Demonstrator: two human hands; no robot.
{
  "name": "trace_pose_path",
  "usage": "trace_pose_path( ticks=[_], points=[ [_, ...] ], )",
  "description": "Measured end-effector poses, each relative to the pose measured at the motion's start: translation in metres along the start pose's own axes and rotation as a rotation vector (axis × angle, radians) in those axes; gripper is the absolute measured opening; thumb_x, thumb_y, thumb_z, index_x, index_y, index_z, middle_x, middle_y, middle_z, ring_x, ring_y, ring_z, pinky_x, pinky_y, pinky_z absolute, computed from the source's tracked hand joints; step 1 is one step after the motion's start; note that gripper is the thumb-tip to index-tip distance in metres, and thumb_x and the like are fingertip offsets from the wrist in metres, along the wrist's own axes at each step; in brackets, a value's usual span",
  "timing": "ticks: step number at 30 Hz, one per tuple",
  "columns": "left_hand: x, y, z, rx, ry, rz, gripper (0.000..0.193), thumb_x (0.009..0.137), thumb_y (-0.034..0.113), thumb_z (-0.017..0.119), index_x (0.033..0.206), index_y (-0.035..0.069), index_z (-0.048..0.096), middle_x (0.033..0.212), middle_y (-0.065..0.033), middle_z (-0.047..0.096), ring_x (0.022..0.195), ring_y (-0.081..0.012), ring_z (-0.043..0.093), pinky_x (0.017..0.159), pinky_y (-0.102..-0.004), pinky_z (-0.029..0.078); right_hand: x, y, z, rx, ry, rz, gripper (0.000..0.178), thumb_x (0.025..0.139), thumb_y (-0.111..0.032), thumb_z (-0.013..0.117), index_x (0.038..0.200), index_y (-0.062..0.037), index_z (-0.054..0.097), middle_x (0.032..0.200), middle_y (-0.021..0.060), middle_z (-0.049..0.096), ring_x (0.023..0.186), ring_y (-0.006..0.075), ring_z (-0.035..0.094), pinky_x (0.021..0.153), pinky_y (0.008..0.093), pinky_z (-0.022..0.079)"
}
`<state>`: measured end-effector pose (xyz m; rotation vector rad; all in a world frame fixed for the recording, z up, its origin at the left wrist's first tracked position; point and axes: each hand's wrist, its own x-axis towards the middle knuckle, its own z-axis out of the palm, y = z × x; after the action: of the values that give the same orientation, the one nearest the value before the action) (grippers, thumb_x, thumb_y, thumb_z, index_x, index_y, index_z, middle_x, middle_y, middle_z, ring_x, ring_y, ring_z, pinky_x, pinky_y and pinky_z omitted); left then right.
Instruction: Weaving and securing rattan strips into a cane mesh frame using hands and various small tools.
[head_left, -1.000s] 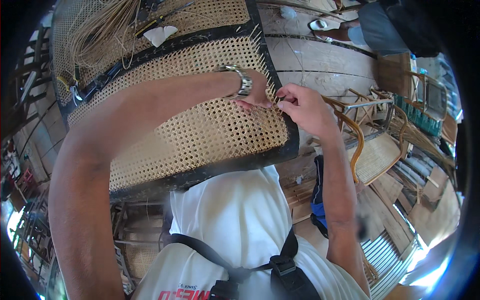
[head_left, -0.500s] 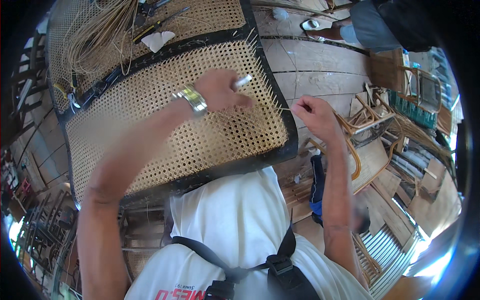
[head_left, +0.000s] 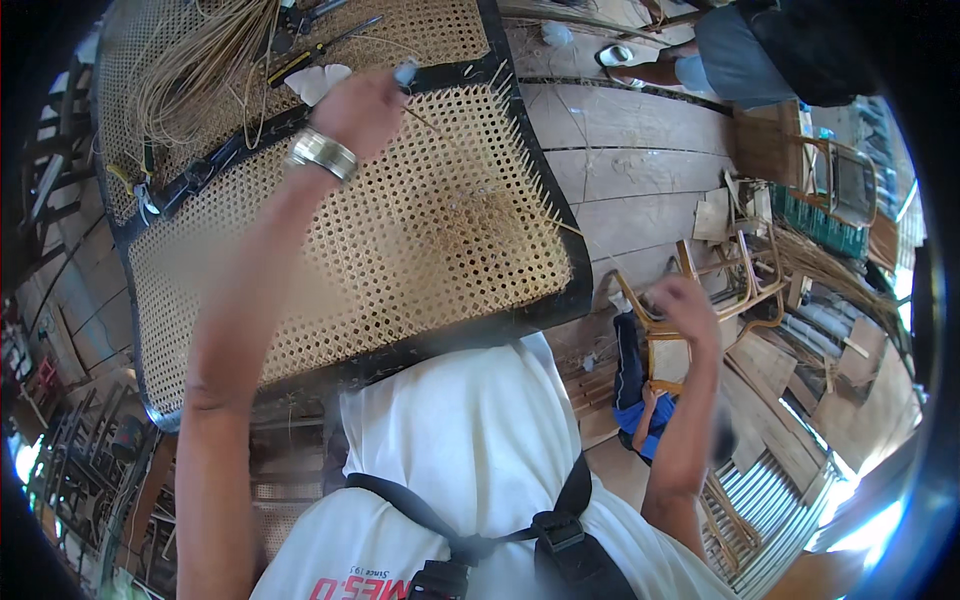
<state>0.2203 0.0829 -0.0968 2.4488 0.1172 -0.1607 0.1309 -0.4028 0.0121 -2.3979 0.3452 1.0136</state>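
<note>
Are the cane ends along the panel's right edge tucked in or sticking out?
Sticking out: pale cane ends jut in a row from the woven panel toward the black border.

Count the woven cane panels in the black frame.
2 in view: the near panel and, past the black strip, the far panel, partly under the bundle of strands. The picture's top edge cuts off the frame, so more may be hidden.

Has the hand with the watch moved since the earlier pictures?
Yes: the left hand has moved left and up across the cane panel, away from its right edge, toward the screwdriver.
</note>
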Motion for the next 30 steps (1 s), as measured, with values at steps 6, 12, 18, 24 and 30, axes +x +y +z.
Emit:
trace_pose_path(
  ticks=[6, 12, 18, 24, 30],
  points=[
    [0.001, 0.077, -0.101, -0.680, -0.404, 0.123, 0.026, 0.094, 0.033, 0.073, 0.093, 0.008, 0.064, 0.081, -0.0005, 0.070, 0.049, -0.0009, 0.043, 0.044, -0.0200, 0.035, 0.028, -0.137, 0.038, 0.302, 0.341, -0.530, 0.039, 0.100, -0.028, 0.063, 0.132, -0.0049, 0.062, 0.120, 0.0113, 0.068, 0.118, 0.0215, 0.061, 0.102, 0.0342, 0.047],
    [0.005, 0.110, -0.098, -0.772, -0.532, 0.098, 0.021, 0.093, 0.024, 0.073, 0.090, 0.007, 0.063, 0.076, -0.0002, 0.067, 0.049, -0.0028, 0.049, 0.042, -0.0197, 0.036, 0.036, -0.198, 0.063, 0.798, -0.260, -0.655, 0.030, 0.099, -0.027, 0.066, 0.118, -0.0029, 0.070, 0.091, 0.0017, 0.067, 0.079, 0.0088, 0.058, 0.074, 0.0249, 0.048],
    [-0.009, 0.073, -0.012, -0.029, -0.688, -0.010, 0.045, 0.102, 0.043, 0.049, 0.101, 0.000, 0.064, 0.078, -0.0154, 0.069, 0.068, -0.0243, 0.066, 0.067, -0.0448, 0.051, 0.055, -0.132, 0.047, 0.300, -0.186, -0.239, 0.021, 0.091, -0.017, 0.069, 0.100, 0.0008, 0.075, 0.080, -0.0005, 0.068, 0.075, 0.0075, 0.058, 0.070, 0.0239, 0.048],
    [-0.037, 0.087, 0.024, 0.077, -0.876, 0.159, 0.034, 0.102, 0.033, 0.048, 0.108, 0.006, 0.067, 0.079, -0.0144, 0.069, 0.074, -0.0284, 0.068, 0.067, -0.0448, 0.050, 0.064, -0.129, 0.055, 0.131, -0.111, -0.340, 0.021, 0.087, -0.018, 0.069, 0.095, 0.0006, 0.074, 0.078, 0.0037, 0.071, 0.075, 0.0091, 0.062, 0.071, 0.0269, 0.050],
    [-0.026, 0.111, 0.038, 0.362, -0.940, 0.303, 0.030, 0.098, 0.025, 0.052, 0.100, 0.002, 0.070, 0.077, -0.0159, 0.069, 0.073, -0.0313, 0.069, 0.070, -0.0472, 0.053, 0.056, -0.137, 0.049, 0.128, 0.005, -0.322, 0.018, 0.084, -0.015, 0.065, 0.088, 0.0014, 0.071, 0.074, 0.0052, 0.068, 0.069, 0.0106, 0.060, 0.066, 0.0278, 0.049]
  ],
)
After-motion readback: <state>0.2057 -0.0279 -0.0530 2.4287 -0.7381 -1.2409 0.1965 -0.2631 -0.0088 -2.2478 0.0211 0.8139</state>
